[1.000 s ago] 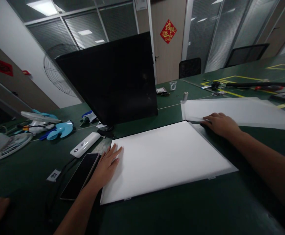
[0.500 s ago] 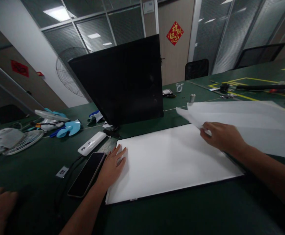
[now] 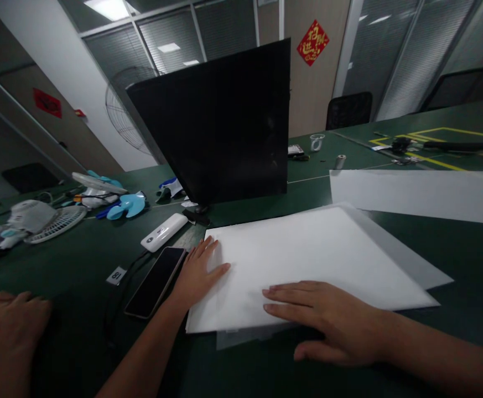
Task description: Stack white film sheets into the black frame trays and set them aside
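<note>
In the head view, your stack (image 3: 291, 249) of white sheets lies flat at the centre of the frame on the tabletop (image 3: 233, 376), with a thin layer (image 3: 417, 265) sticking out askew past its right edge. Your left hand (image 3: 200, 273) is spread flat on the stack's left edge. Your right hand (image 3: 328, 320) has its fingers extended over the near edge; whether those fingertips touch or hover is hard to tell from this angle. Neither grip is closed round anything.

The stack should prove light, limp and slippery between layers, and quick to crease. Take hold at opposite edges or corners, with flat fingers rather than a hard pinch.

Mind the left side: the phone (image 3: 156, 284) lies just beside your left wrist, with a white device (image 3: 164, 232) beyond it. The screen (image 3: 224, 127), upper centre, limits reach behind the stack. Another sheet (image 3: 415, 193) lies at right, and someone else's hand (image 3: 13, 326) rests at lower left.
</note>
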